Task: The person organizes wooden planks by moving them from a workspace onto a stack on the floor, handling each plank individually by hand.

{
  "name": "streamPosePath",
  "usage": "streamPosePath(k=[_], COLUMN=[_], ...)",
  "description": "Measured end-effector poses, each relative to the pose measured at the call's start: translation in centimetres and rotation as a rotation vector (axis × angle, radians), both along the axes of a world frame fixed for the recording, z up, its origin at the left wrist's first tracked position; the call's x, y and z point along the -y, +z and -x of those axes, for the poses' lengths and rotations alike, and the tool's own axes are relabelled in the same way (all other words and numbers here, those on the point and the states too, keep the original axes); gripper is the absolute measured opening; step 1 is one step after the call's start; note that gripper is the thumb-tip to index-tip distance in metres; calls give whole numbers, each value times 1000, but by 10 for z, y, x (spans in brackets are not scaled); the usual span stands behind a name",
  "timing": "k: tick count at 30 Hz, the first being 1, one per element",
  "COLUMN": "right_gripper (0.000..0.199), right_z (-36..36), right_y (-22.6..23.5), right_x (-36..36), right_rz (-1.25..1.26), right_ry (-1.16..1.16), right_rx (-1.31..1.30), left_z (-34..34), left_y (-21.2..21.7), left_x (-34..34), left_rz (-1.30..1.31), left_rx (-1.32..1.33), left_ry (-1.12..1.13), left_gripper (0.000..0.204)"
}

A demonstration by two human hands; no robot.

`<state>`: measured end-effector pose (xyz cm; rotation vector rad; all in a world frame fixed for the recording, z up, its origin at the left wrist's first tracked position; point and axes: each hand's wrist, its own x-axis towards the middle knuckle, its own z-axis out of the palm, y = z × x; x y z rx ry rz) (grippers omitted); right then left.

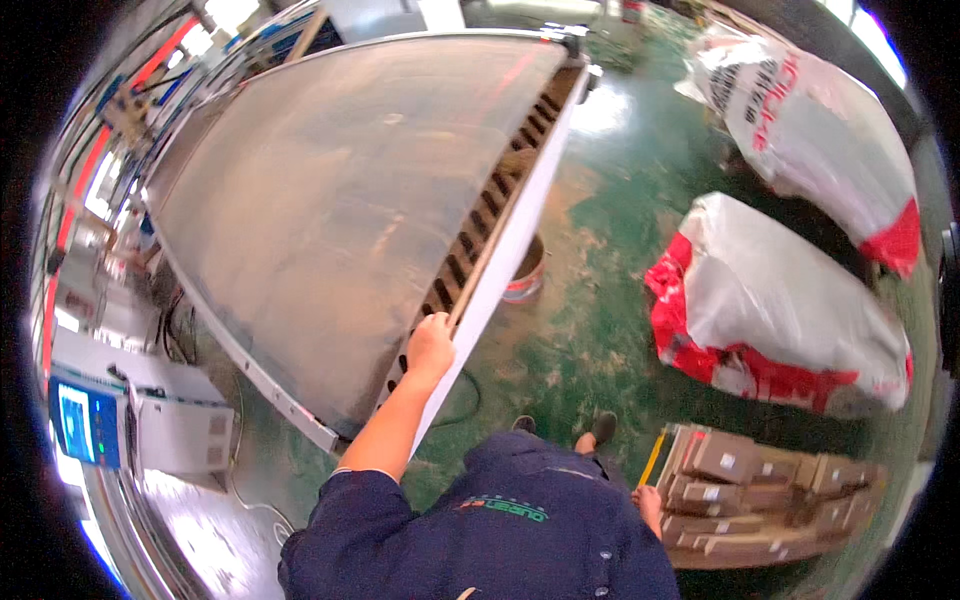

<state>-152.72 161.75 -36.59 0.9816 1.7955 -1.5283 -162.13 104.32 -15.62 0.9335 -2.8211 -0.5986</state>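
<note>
A large, long machine bed with a dull grey metal sheet (340,200) on top fills the upper left; a row of dark slots (490,200) runs along its right side above a white edge (520,220). My left hand (430,347) reaches forward and grips that near right edge, fingers curled over the rim by the slots. My right hand (650,505) hangs beside my hip, close to a stack of cardboard boxes (760,490); its fingers are mostly hidden. My dark blue jacket (500,530) covers the lower middle.
Two bulky white-and-red sacks (790,300) (820,130) lie on the green floor (600,330) at right. A small bucket (527,275) stands beneath the bed's edge. A white control cabinet with a blue screen (85,420) stands at left. A black cable (460,400) loops by my feet.
</note>
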Motion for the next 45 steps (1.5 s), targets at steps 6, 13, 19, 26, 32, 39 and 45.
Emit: streamPosePath(k=[6, 13, 19, 26, 32, 39, 45], right_gripper=[13, 21, 21, 16, 23, 25, 17], right_z=[9, 27, 42, 31, 34, 17, 0], right_y=[15, 14, 11, -17, 26, 28, 20], right_x=[12, 13, 16, 10, 53, 49, 44], right_rz=[-79, -301, -294, -143, -58, -67, -138], right_ry=[199, 496, 552, 750, 211, 20, 31], right_rx=[-41, -101, -171, -663, -60, 24, 35], left_z=[-2, -10, -19, -28, -30, -19, -15], left_y=[4, -5, -12, -35, -39, -25, -25], left_x=[-4, -5, -5, -6, -1, -10, -10], left_rz=[-25, -145, -246, -210, -251, -299, -315], left_rx=[129, 172, 142, 100, 97, 156, 168], left_ry=[-41, -11, 41, -30, -3, -7, 40], left_gripper=[22, 16, 20, 37, 49, 51, 52])
